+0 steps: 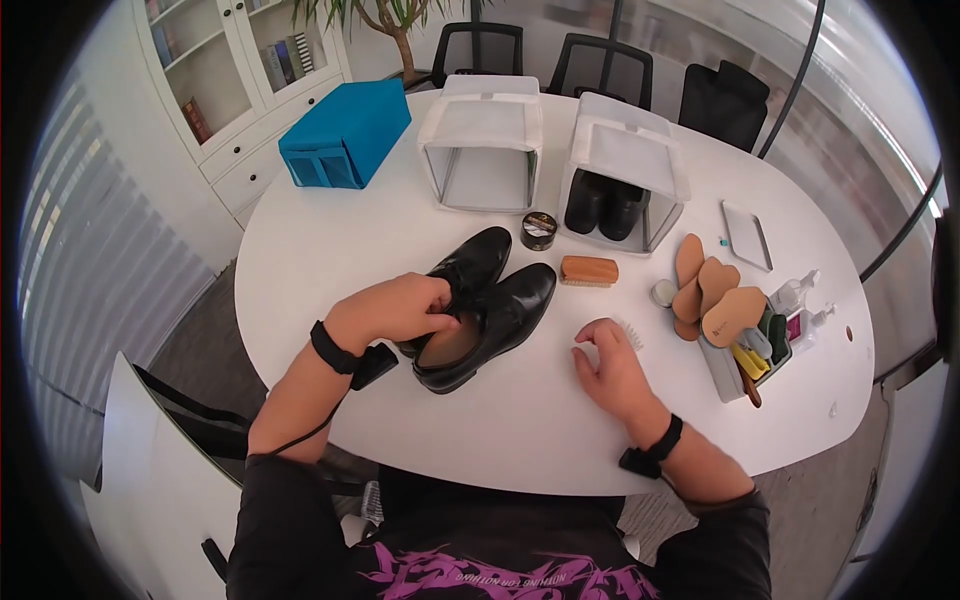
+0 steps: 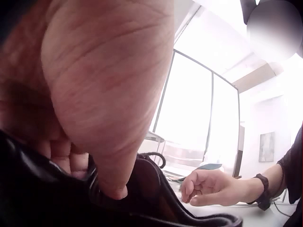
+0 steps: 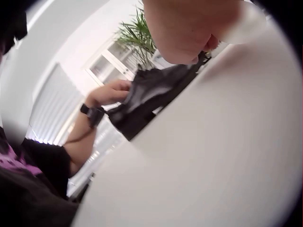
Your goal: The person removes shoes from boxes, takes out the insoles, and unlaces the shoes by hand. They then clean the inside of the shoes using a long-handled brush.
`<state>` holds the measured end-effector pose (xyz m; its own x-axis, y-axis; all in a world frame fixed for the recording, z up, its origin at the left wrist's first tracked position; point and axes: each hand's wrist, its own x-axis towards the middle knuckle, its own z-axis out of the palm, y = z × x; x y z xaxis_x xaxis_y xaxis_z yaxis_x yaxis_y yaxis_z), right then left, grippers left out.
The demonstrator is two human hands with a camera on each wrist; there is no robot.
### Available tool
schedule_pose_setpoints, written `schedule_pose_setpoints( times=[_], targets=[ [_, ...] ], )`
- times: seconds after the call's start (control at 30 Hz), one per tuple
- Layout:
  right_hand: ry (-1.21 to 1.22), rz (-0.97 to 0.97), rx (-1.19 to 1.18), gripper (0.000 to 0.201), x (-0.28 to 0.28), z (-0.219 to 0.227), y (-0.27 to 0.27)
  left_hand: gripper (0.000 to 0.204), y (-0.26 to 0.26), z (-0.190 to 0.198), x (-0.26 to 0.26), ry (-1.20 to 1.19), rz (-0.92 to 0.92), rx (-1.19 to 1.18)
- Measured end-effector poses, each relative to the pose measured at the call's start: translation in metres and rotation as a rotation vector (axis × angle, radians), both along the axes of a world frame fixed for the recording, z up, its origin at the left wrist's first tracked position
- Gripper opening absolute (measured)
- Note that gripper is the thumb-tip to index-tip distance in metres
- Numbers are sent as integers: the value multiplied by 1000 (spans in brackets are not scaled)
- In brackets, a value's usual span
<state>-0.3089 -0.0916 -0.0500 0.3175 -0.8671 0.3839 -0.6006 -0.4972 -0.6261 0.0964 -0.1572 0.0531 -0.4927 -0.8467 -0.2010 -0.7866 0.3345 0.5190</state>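
Note:
Two black leather shoes stand side by side on the white table; the nearer shoe [image 1: 515,318] has a tan insole, and the farther shoe [image 1: 478,258] is partly behind it. My left hand [image 1: 395,308] grips the nearer shoe at its opening, thumb inside and fingers over the side between the shoes. The left wrist view shows the thumb of the left hand [image 2: 109,85] in the dark opening. Fingers loosely bent, my right hand [image 1: 615,372] is right of the shoes, with nothing visible between thumb and fingers. Pale bristles [image 1: 632,336] show beside it, their handle hidden.
A wooden brush [image 1: 589,270] and a round tin [image 1: 538,231] lie beyond the shoes. Farther back are a blue box [image 1: 350,130], a white box [image 1: 482,100] and another holding black footwear [image 1: 604,205]. Insoles [image 1: 733,316], bottles [image 1: 795,290] and a tray [image 1: 747,236] are on the right.

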Motion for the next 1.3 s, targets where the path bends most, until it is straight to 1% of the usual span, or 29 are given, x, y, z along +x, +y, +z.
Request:
schedule_pose_setpoints(
  times=[0.03,0.1,0.17,0.23,0.27,0.3,0.33,0.37,0.4,0.47,0.5,0.57,0.6,0.63,0.67,0.7,0.77,0.8,0.83,0.87,0.9,1.0,1.07,1.1,1.13,1.2,1.23,1.27,1.3],
  targets=[
    [2,4,-5,33,-13,-4,-5,27,2,3,2,75,15,1],
    [111,-2,-153,35,-27,-7,-15,23,11,15,6,69,48,-41],
    [125,-9,-172,38,-33,6,-10,19,20,27,9,60,82,-76],
    [206,-91,-232,40,-41,18,-5,18,28,36,8,135,70,-203],
    [340,-156,-265,43,-42,32,5,18,31,34,6,134,82,-204],
    [336,-146,-270,43,-44,37,14,20,33,29,3,210,84,-251],
    [473,-274,-195,44,-47,36,26,22,35,24,-1,285,83,-298],
    [608,-404,-116,45,-51,35,36,22,36,17,-4,282,86,-300],
    [606,-405,-115,45,-56,35,45,25,35,10,-8,257,69,-362],
    [708,-432,144,38,-68,33,59,31,34,-1,-17,225,44,-435],
    [711,-446,155,38,-75,30,62,31,32,-5,-20,232,29,-427],
    [684,-417,219,22,-91,18,70,34,27,-14,-24,174,0,-511],
    [689,-440,228,22,-96,14,70,37,25,-17,-26,163,13,-491],
    [632,-413,166,18,-98,11,65,37,22,-17,-29,172,-6,-490],
    [574,-382,102,14,-99,8,59,36,22,-14,-32,124,6,-451],
    [575,-395,104,14,-97,4,52,36,21,-12,-35,73,22,-413],
    [505,-422,31,13,-89,-5,31,34,17,-10,-39,88,-23,-428],
    [504,-426,30,13,-87,-10,20,32,17,-11,-40,100,-55,-435],
    [498,-410,-29,12,-84,-14,8,32,16,-12,-44,101,-57,-436],
    [490,-391,-88,10,-82,-18,-4,32,15,-14,-48,94,-107,-507],
    [489,-387,-86,10,-80,-20,-15,32,16,-15,-52,85,-155,-576],
    [519,-410,-137,12,-78,-25,-46,34,18,-16,-60,126,-168,-499],
    [625,-418,-135,16,-82,-28,-61,32,19,-14,-66,139,-164,-459],
    [629,-418,-137,16,-83,-31,-67,30,19,-12,-68,149,-162,-422],
    [623,-430,-135,15,-81,-29,-71,30,18,-11,-69,154,-161,-423],
    [622,-441,-135,14,-80,-27,-72,32,15,-9,-70,200,-243,-369],
    [554,-453,-97,10,-75,-17,-71,32,12,-9,-71,205,-239,-373],
    [485,-459,-64,8,-66,-3,-71,32,8,-10,-73,232,-283,-351],
    [489,-447,-68,8,-57,12,-72,33,6,-11,-73,258,-322,-323]
  ],
)
